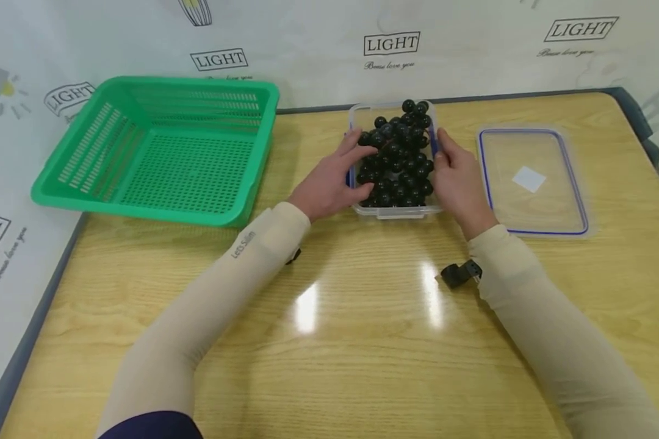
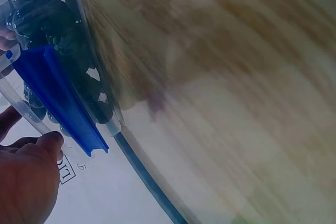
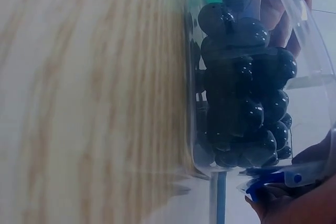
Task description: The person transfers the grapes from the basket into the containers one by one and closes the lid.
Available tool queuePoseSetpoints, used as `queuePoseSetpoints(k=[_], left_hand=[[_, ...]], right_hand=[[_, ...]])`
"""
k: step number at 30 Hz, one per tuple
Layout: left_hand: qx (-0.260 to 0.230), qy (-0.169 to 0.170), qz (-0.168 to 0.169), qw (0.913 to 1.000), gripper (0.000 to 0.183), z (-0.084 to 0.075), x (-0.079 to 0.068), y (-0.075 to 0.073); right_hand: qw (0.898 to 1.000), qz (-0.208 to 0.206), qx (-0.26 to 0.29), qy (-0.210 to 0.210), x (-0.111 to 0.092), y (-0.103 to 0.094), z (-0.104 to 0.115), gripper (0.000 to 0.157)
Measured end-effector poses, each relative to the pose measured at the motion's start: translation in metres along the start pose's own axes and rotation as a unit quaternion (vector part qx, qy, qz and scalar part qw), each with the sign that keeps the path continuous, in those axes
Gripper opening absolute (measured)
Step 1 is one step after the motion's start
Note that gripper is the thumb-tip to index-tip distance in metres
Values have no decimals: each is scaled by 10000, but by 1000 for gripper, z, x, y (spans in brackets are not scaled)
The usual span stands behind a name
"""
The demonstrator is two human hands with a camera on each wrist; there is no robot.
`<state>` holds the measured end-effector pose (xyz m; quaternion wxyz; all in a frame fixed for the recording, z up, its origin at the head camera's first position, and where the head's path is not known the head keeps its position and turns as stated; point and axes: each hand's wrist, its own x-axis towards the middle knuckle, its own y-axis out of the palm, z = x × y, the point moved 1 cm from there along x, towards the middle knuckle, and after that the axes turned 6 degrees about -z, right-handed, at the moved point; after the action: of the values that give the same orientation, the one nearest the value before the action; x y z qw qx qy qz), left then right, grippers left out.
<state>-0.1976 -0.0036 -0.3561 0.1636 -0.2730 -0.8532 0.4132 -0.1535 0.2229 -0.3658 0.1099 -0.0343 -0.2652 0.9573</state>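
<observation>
A clear plastic container (image 1: 398, 212) with blue side clips stands on the table, holding a heaped bunch of dark grapes (image 1: 395, 149). At its left wall, my left hand (image 1: 329, 180) has its thumb and fingers spread over the rim, touching the grapes. The left wrist view shows a fingertip (image 2: 51, 142) outside the wall, beside the blue clip (image 2: 58, 95). On the opposite side my right hand (image 1: 461, 183) grips the right wall, thumb on top. Seen from the right wrist, the grapes (image 3: 241, 93) press against the clear wall.
To the left sits a green slotted basket (image 1: 187, 164) with nothing visible inside. A clear lid (image 1: 535, 183) with a blue seal and a white label lies to the right. Behind the table edge hangs a printed white sheet (image 1: 318, 55).
</observation>
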Motion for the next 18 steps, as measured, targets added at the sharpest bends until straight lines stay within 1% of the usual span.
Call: queuePoseSetpoints(k=[5, 8, 12, 16, 18], left_hand=[[-72, 36, -16, 10000, 61, -2, 1, 0], [-88, 49, -18, 9999, 62, -4, 1, 0], [-98, 100, -9, 9999, 62, -5, 1, -1], [-58, 74, 35, 9999, 62, -5, 0, -1], [-52, 81, 45, 9999, 62, -5, 1, -1]], right_hand=[[9999, 65, 102, 10, 2, -12, 5, 50], [10000, 8, -2, 30, 4, -32, 7, 55], [9990, -252, -300, 236, 8, -74, 0, 58], [9947, -581, -616, 576, 10, -120, -18, 58], [9916, -643, -853, 735, 7, -140, -29, 59]])
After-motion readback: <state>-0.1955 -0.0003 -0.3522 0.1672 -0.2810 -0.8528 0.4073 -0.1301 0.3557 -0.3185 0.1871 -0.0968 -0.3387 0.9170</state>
